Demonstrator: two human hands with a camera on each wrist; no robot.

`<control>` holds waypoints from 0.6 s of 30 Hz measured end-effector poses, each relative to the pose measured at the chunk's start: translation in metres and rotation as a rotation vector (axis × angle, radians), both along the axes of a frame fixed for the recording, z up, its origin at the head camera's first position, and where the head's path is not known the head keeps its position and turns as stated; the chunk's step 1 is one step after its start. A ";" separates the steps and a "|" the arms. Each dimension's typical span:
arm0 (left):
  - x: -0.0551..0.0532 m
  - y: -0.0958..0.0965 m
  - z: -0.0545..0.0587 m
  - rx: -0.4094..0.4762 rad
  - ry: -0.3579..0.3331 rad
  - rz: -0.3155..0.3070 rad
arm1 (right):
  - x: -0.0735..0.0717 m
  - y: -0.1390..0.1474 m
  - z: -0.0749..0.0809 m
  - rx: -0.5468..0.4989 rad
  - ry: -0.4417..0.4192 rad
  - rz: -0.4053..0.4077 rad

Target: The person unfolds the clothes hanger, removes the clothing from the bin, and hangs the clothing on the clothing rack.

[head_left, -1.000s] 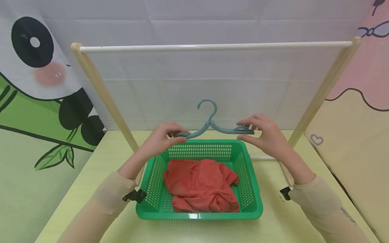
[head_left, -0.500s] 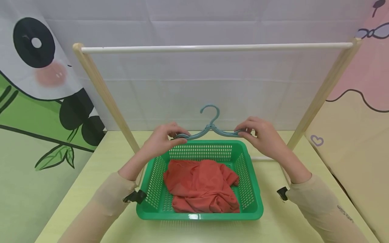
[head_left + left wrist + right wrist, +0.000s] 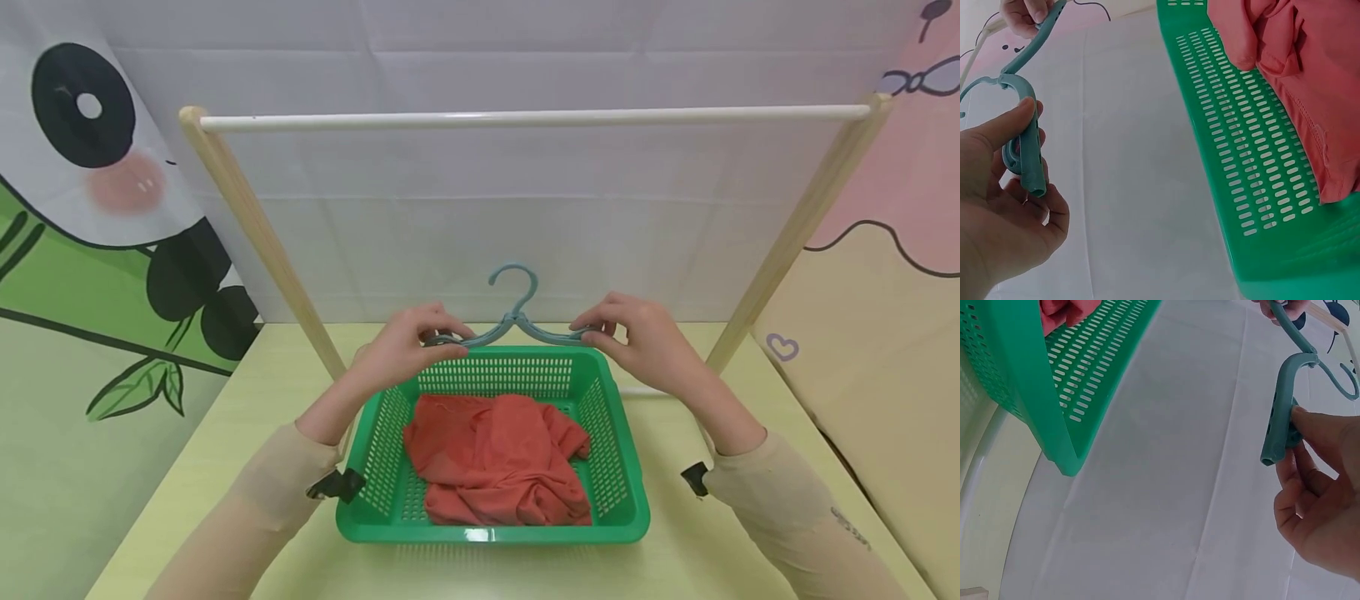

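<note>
A blue-green folding hanger (image 3: 491,334) is held level above the back rim of the green basket (image 3: 491,534), its hook (image 3: 532,286) pointing up. My left hand (image 3: 401,346) pinches the hanger's left arm between thumb and fingers. On the opposite end, my right hand (image 3: 645,342) pinches the right arm the same way. The left wrist view shows the left thumb pressed along the hanger arm (image 3: 1032,169), fingers behind it. In the right wrist view, thumb and fingertips grip the other arm (image 3: 1279,425). Crumpled red cloth (image 3: 510,458) lies in the basket.
A rack with a white rail (image 3: 525,119) and wooden posts (image 3: 258,229) (image 3: 795,237) stands behind the basket on the pale yellow table (image 3: 225,467). White cloth (image 3: 480,225) hangs at the back, with printed cartoon panels on both sides.
My right hand has moved left and closed onto the hanger's right arm, which has come down. The hook sits slightly lower. My left hand has barely moved; basket and red cloth are unchanged.
</note>
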State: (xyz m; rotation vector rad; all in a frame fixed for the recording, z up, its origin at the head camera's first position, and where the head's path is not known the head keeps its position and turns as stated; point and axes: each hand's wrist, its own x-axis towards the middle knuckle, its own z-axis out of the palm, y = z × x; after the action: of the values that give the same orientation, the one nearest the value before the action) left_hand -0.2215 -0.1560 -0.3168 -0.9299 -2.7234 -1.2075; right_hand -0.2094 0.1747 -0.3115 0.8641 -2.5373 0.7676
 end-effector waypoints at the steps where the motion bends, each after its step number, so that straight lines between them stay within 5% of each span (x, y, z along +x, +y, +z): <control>1: 0.000 0.000 0.000 -0.002 0.001 -0.003 | 0.000 0.000 0.000 0.010 -0.010 0.004; 18: 0.001 -0.002 0.000 -0.018 0.007 0.032 | -0.004 0.006 0.001 -0.120 0.007 -0.011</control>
State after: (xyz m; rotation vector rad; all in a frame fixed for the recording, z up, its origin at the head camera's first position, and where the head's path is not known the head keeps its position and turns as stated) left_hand -0.2206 -0.1581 -0.3172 -0.8864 -2.7380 -1.1740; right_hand -0.2129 0.1806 -0.3103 0.8119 -2.4590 0.9021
